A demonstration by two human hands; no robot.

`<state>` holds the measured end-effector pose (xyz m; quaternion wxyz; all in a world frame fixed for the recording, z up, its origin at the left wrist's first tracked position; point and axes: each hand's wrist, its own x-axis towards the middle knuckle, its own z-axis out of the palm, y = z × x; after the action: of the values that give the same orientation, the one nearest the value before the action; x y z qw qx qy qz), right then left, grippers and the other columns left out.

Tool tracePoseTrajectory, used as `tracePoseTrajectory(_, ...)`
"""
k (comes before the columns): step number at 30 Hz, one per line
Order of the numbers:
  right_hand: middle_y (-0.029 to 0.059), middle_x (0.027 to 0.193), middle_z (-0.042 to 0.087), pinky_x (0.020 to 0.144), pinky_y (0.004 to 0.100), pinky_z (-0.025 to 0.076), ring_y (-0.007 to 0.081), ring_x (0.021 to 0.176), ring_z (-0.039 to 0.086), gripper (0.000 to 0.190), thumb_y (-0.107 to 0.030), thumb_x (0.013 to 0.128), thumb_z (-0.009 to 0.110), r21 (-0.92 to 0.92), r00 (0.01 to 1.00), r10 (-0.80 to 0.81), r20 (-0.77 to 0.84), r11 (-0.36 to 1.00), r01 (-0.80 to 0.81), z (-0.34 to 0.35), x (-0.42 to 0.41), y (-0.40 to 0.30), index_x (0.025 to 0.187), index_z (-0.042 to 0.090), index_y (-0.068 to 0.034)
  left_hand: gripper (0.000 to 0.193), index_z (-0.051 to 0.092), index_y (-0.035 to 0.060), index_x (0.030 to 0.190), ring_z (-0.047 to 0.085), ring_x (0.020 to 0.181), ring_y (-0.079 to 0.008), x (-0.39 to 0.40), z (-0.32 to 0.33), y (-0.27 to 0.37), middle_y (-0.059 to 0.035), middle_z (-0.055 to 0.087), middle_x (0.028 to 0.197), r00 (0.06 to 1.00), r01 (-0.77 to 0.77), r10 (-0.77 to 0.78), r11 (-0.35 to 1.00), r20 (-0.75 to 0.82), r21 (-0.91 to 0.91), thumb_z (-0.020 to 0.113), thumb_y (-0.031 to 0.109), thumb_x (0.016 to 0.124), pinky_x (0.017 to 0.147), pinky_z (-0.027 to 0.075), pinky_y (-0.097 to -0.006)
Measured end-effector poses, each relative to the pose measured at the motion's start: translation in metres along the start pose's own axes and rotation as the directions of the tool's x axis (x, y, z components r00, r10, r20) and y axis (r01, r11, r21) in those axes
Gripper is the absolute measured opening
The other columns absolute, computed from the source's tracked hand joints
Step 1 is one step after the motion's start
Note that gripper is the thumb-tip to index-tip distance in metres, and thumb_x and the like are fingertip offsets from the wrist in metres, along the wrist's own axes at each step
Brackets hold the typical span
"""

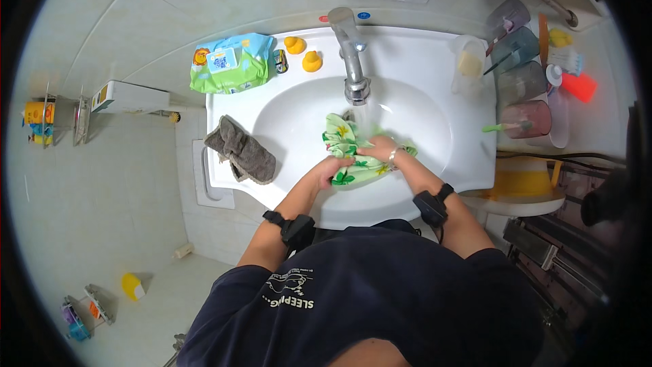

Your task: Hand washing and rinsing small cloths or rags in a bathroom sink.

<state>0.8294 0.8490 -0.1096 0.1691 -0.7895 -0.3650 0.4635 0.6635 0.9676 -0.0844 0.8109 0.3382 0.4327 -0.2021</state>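
A light green cloth [359,176] with a leaf and flower print lies bunched in the white washbasin [290,97]. Water runs from the chrome faucet [351,56] just behind it, falling close to the right-hand part of the fabric. My left hand [331,169] grips the cloth's near left edge, thumb on top. On its right side my right hand [379,150] holds the fabric, with a bracelet at the wrist; some of those fingers are hidden in the folds. The drain is partly covered by the cloth.
On the basin's left rim are a wet-wipes pack [232,63], a toy car [280,61], two rubber ducks [311,61] and a grey towel [242,153]. At right stand a soap holder [468,63] and several wall-side cups [524,118] with toothbrushes.
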Motion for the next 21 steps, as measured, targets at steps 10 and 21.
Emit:
tracePoseTrajectory(10, 0.0035, 0.098, 0.059, 0.07, 0.0279, 0.047, 0.0127, 0.078, 0.054, 0.036, -0.04, 0.091, 0.051, 0.973, 0.942, 0.263, -0.211, 0.147, 0.177, -0.092, -0.058, -0.021, 0.108, 0.052, -0.008, 0.038, 0.052, -0.0023, 0.113, 0.06, 0.086, -0.0141, -0.099, 0.023, 0.107, -0.0076, 0.062, 0.097, 0.886, -0.464, 0.46, 0.883, 0.065, 0.073, 0.054, 0.029, 0.09, 0.072, 0.05, -0.0284)
tracePoseTrajectory(21, 0.0057, 0.092, 0.051, 0.042, 0.016, 0.036, 0.0077, 0.053, 0.046, 0.057, -0.057, 0.084, 0.052, 0.85, 0.822, -0.267, 0.502, -0.02, -0.526, -0.014, -0.018, -0.002, 0.111, 0.049, -0.007, 0.031, 0.051, 0.0039, 0.115, 0.059, 0.084, -0.0116, -0.092, 0.036, 0.101, -0.0037, 0.061, 0.098, 0.914, -0.403, 0.368, 0.871, 0.171, 0.282, 0.059, 0.013, 0.087, 0.076, 0.048, -0.0275)
